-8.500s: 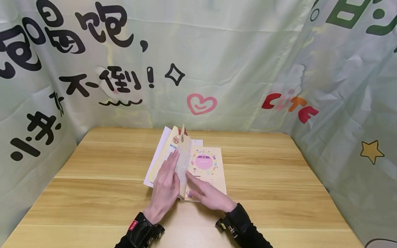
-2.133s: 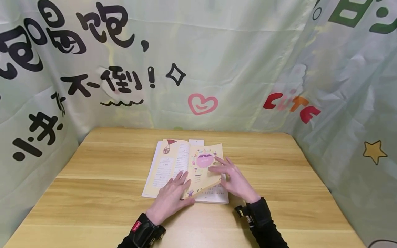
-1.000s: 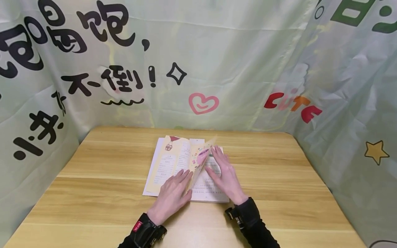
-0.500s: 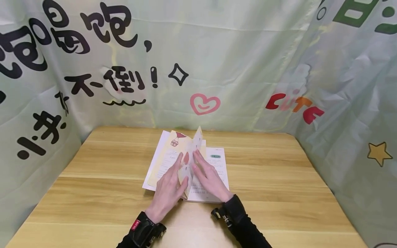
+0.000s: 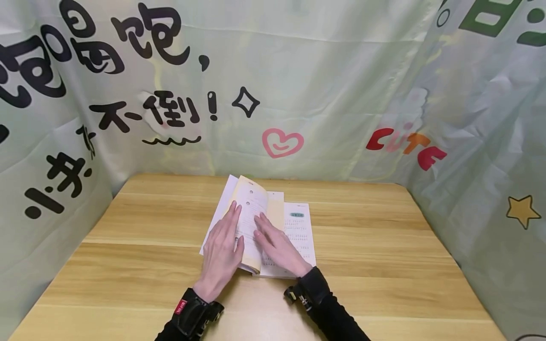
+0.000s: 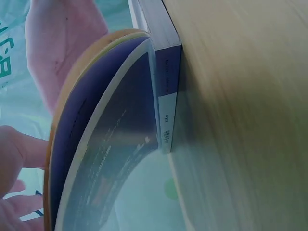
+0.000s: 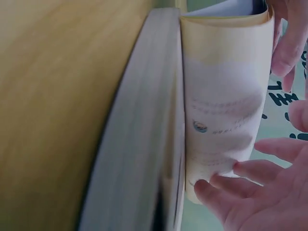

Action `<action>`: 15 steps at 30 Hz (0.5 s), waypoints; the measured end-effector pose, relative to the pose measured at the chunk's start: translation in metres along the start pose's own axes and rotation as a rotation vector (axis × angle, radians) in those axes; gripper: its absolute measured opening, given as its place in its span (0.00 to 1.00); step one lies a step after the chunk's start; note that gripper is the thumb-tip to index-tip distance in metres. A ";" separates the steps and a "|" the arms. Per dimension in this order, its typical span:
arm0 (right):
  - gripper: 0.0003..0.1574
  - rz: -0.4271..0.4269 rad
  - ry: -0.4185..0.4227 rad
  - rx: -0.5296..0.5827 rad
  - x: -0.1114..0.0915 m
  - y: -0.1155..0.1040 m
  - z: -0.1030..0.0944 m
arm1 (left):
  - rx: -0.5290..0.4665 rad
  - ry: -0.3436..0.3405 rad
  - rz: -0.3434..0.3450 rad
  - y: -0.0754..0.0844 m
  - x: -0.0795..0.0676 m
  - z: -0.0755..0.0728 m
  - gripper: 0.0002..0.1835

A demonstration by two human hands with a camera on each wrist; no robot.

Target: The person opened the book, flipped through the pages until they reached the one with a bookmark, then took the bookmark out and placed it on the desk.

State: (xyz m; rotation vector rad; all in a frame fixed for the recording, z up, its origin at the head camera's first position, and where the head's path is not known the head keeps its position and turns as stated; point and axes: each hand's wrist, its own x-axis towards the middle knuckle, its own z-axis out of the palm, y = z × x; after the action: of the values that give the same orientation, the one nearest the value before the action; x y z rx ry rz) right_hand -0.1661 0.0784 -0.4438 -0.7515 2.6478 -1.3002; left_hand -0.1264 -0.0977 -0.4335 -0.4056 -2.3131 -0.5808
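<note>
A thick paperback book (image 5: 298,237) lies spread on the table. Its left-hand cover and pages bow upward at the near edge. My left hand (image 5: 219,251) rests on the printed left page (image 5: 251,201), fingers mostly straight along it. My right hand (image 5: 279,244) touches that page near the fold, fingers extended and thumb apart. A plain cream strip (image 5: 275,208) shows beside the fold, and the right page carries a green label above lines of text. In the right wrist view, my right fingertips (image 7: 236,166) are against the curved page. The left wrist view shows the book's spine (image 6: 166,96).
The wooden table (image 5: 384,246) extends around the book. A pale printed cloth (image 5: 332,85) hangs behind and along both sides. Black wrist straps with small cameras (image 5: 198,312) sit on both wrists.
The right-hand page with the purple circle has been turned over. A leaf standing upright half a second ago now lies to the left. My left hand has shifted slightly left.
</note>
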 end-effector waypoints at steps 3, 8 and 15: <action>0.37 0.017 -0.042 -0.043 -0.001 0.002 0.001 | 0.010 -0.073 -0.021 0.000 -0.002 0.000 0.46; 0.38 0.032 -0.104 -0.113 -0.004 0.005 0.001 | -0.034 -0.232 -0.081 0.001 -0.007 0.004 0.40; 0.39 0.010 -0.183 -0.178 -0.008 0.010 -0.001 | -0.105 -0.421 -0.133 0.000 -0.015 0.015 0.34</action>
State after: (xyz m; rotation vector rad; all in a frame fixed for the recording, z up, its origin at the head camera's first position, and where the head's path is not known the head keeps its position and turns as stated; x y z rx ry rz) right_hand -0.1628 0.0879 -0.4517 -0.8349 2.6375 -0.9508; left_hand -0.1239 -0.0916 -0.4538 -0.4611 -2.7354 -0.7422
